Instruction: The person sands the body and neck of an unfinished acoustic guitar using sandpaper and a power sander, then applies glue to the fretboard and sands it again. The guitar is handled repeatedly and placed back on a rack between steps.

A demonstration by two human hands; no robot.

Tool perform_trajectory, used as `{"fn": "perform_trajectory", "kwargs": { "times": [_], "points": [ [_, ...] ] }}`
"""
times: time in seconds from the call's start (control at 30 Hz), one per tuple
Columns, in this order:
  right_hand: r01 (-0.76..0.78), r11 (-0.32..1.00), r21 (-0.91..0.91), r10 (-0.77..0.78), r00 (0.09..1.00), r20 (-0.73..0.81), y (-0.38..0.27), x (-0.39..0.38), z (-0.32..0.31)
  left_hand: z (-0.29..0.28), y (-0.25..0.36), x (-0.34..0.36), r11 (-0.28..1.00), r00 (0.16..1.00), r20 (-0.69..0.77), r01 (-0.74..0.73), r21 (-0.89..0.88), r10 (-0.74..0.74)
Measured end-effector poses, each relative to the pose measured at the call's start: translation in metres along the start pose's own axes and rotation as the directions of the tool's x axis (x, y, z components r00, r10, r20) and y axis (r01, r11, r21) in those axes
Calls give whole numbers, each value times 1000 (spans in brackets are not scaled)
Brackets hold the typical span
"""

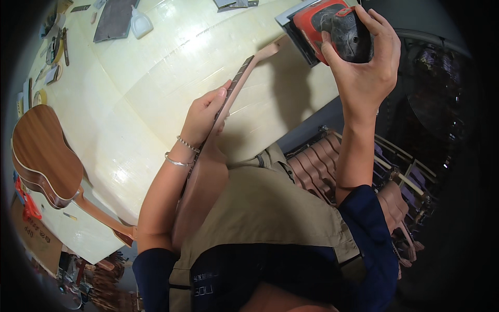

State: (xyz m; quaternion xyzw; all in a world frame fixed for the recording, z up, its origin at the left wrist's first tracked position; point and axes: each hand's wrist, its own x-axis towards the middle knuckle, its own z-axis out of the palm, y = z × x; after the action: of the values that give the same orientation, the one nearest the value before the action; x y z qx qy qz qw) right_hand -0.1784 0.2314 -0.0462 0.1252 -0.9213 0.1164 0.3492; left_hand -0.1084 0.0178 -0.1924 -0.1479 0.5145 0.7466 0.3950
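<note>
My left hand (pixel 204 115) gripped the unfinished guitar neck (pixel 236 86), which lay slanted over the pale workbench (pixel 156 67) edge against my apron; my right hand (pixel 364 62) clasped a red-and-black palm sander (pixel 332 26), raised above the neck's headstock end; a finished guitar body (pixel 44 151) lay well apart at left.

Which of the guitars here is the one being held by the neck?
The pale unfinished guitar against the person's body: the left hand grips its neck. The brown guitar lies untouched on the table, far left.
</note>
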Motion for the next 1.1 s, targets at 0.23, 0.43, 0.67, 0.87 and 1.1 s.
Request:
{"fn": "perform_trajectory", "kwargs": {
  "times": [0.23, 0.43, 0.67, 0.87, 1.1],
  "points": [
    [-6, 997, 79, -2, 995, 95, -13, -31, -4, -14, -9, -21, 998, 974, 223, -51, 31, 43],
    [23, 996, -89, -20, 999, 34, -20, -45, 25, -13, -12, -19, 996, 984, 158, -84, 31, 78],
    [145, 968, -206, -141, 989, 34, -12, -36, 27, -4, 17, -25, 984, 996, 82, -52, 171, 39],
    [2, 996, -94, -4, 1000, -21, -12, -45, 17, 13, 37, -42, 966, 1000, 25, -14, 258, 8],
    [-53, 991, -126, 45, 997, -67, -11, -53, 19, 29, 37, -45, 959, 1000, -28, 0, 283, 8]
  ]
}}
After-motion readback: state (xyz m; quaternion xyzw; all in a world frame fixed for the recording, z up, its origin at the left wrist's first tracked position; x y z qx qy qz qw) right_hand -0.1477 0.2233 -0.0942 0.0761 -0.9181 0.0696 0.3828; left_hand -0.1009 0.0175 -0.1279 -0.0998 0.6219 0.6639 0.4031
